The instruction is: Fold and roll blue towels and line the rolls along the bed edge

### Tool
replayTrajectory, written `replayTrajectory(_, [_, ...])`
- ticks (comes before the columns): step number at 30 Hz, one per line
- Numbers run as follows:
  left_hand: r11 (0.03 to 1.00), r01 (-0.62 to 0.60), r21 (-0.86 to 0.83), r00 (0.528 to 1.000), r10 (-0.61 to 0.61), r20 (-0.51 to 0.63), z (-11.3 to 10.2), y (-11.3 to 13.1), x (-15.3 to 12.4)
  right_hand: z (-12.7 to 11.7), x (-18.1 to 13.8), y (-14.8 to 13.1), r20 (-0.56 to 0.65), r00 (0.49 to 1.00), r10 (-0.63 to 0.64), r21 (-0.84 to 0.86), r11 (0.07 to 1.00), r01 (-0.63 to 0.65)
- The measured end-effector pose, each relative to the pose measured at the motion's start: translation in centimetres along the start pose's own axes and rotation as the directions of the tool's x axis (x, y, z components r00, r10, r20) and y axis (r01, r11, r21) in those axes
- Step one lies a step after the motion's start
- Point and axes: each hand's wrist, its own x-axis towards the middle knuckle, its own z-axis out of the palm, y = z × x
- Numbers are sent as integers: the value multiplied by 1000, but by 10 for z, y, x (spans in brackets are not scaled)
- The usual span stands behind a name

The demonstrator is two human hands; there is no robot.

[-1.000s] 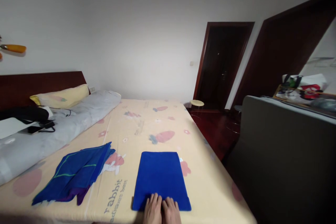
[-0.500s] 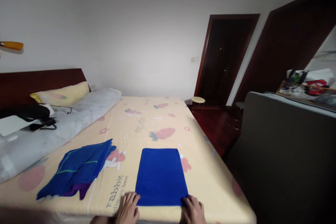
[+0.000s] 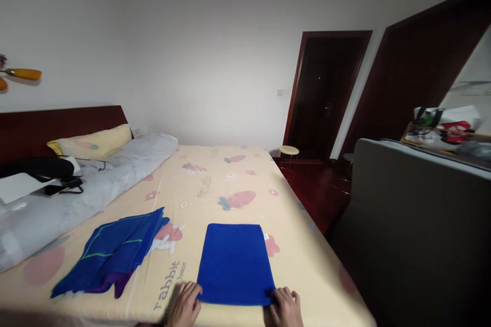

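Note:
A folded bright blue towel (image 3: 235,263) lies flat on the cream printed bed sheet (image 3: 215,184), near the bed's front edge. My left hand (image 3: 184,304) pinches its near left corner, fingers curled onto the cloth. At the near right corner my right hand (image 3: 286,306) grips the cloth in the same way. Left of the towel lies a crumpled blue garment (image 3: 111,253) with green lines and a purple edge.
A grey rolled duvet (image 3: 76,199) runs along the bed's left side, with a yellow pillow (image 3: 92,142), a black bag and a phone by the dark headboard. A grey upright panel (image 3: 414,225) stands right of the bed. A dark doorway (image 3: 326,92) and small stool (image 3: 288,150) are beyond.
One second ago both hands lay together on the middle of the towel's near edge. They have since slid apart to its two near corners and stay there.

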Motion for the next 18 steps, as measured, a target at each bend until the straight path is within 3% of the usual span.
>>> replayTrajectory(6, [958, 154, -240, 986, -166, -29, 19, -19, 0, 5, 0, -6, -9, 995, 103, 60, 993, -103])
replayTrajectory(10, [958, 266, -113, 962, -270, -30, 30, -21, 7, 15, 0, -1, -122, 977, 176, 5, 984, -177])
replayTrajectory(14, [949, 291, 122, 954, -278, -114, 29, -4, 8, 27, -5, 6, -208, 973, 100, -86, 989, -120])
replayTrajectory(18, [981, 158, 115, 986, -151, -69, 43, 34, 7, 44, -5, -22, -203, 976, -84, -134, 989, 58])
